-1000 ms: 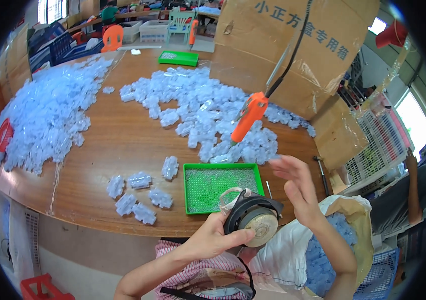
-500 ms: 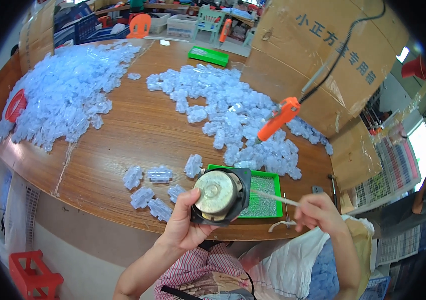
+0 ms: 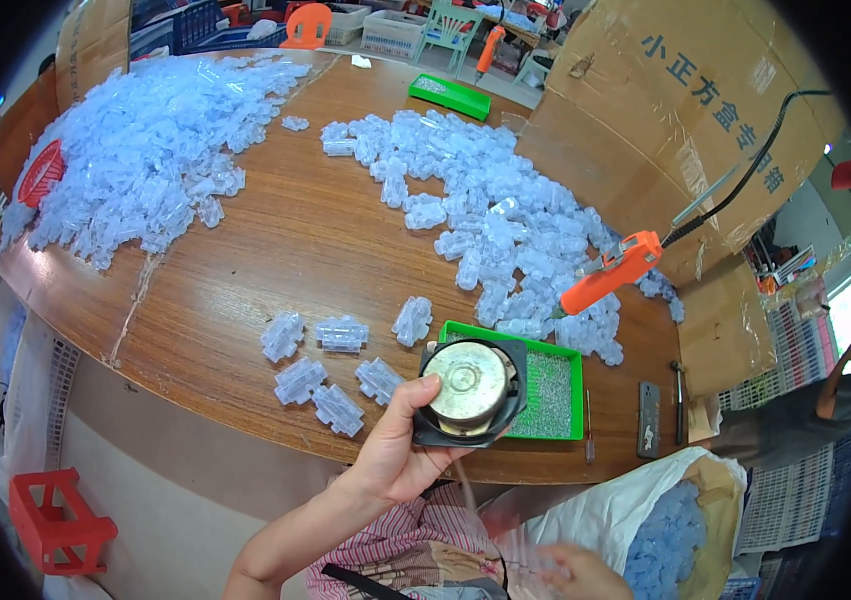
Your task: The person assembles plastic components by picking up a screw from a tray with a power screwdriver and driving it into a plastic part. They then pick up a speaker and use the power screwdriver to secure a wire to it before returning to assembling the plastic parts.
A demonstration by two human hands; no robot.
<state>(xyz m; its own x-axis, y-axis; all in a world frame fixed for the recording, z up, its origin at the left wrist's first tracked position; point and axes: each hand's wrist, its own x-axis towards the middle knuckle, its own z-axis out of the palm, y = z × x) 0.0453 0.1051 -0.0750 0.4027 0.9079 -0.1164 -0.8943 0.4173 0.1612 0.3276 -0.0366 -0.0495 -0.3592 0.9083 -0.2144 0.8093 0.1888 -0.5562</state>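
Observation:
My left hand (image 3: 398, 455) grips a loudspeaker-like part with a round silvery metal back (image 3: 466, 388) and a black square frame, thumb on the metal. It is held over the table's near edge, overlapping a green tray (image 3: 578, 398) of small silvery pieces. A thin pale cord (image 3: 466, 487) seems to hang from beneath the part, blurred. Low in the view, in front of the striped clothing, my right hand (image 3: 581, 572) is smeared by motion; its fingers and anything in them cannot be made out. Several clear plastic pieces (image 3: 342, 334) lie left of the part.
An orange electric screwdriver (image 3: 614, 275) hangs from a black cable over a heap of clear pieces (image 3: 506, 215). A larger heap (image 3: 136, 150) lies far left. A hammer (image 3: 679, 400) and a grey block (image 3: 649, 418) rest at right, above an open sack (image 3: 666, 540).
My right hand has dropped from beside the tray toward my lap, and the pale cord no longer stretches out to the right. The view has shifted; my left hand still holds the loudspeaker-like part.

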